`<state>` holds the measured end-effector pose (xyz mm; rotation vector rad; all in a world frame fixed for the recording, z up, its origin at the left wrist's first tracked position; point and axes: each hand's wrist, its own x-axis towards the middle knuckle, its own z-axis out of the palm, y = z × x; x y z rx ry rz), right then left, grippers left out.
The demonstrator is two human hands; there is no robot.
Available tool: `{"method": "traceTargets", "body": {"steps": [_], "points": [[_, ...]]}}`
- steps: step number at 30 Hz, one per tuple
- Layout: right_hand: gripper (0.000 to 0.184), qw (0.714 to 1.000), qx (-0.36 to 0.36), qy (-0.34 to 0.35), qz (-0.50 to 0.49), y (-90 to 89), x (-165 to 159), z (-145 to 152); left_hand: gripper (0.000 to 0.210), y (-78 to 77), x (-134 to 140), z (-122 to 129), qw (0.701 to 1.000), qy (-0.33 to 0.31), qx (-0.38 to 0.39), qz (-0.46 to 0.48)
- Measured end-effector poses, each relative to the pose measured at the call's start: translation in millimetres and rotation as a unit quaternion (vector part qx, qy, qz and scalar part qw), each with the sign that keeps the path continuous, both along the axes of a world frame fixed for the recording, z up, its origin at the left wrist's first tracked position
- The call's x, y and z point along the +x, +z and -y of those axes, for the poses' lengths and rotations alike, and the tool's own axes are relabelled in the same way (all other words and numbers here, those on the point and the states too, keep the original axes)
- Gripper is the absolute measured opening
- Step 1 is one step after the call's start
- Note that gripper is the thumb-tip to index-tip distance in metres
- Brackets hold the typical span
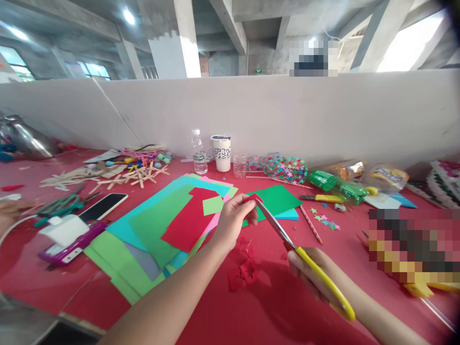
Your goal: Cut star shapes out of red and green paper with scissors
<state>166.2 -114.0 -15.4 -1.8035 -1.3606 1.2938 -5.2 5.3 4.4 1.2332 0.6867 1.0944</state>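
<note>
My left hand (233, 218) pinches a small piece of red paper (256, 197) above the middle of the table. Yellow-handled scissors (325, 282) are in my right hand (312, 263), their blades reaching up and left to the red piece. Whether the blades are parted cannot be made out. Below my hands lie red paper scraps (247, 273). Left of my left hand, a red sheet (190, 220) and a small light green piece (213, 205) rest on a stack of coloured paper (143, 235). A dark green sheet (282, 199) lies behind the blades.
A water bottle (200, 155) and a white cup (223, 158) stand by the partition. Wooden sticks (143, 175), a phone (104, 206) and a purple power strip (72, 247) are at left. Paper stars (325, 220), a yellow cutter (327, 198) and green plastic bottles (323, 180) lie at right.
</note>
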Motion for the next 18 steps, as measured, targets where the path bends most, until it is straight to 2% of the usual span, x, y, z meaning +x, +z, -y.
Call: {"method": "traceTargets", "body": {"steps": [18], "points": [[0.053, 1.000, -0.004, 0.011, 0.021, 6.2, -1.3, -1.2, 0.016, -0.6, -4.2, -5.0, 0.999, -0.005, -0.001, -0.034]]}}
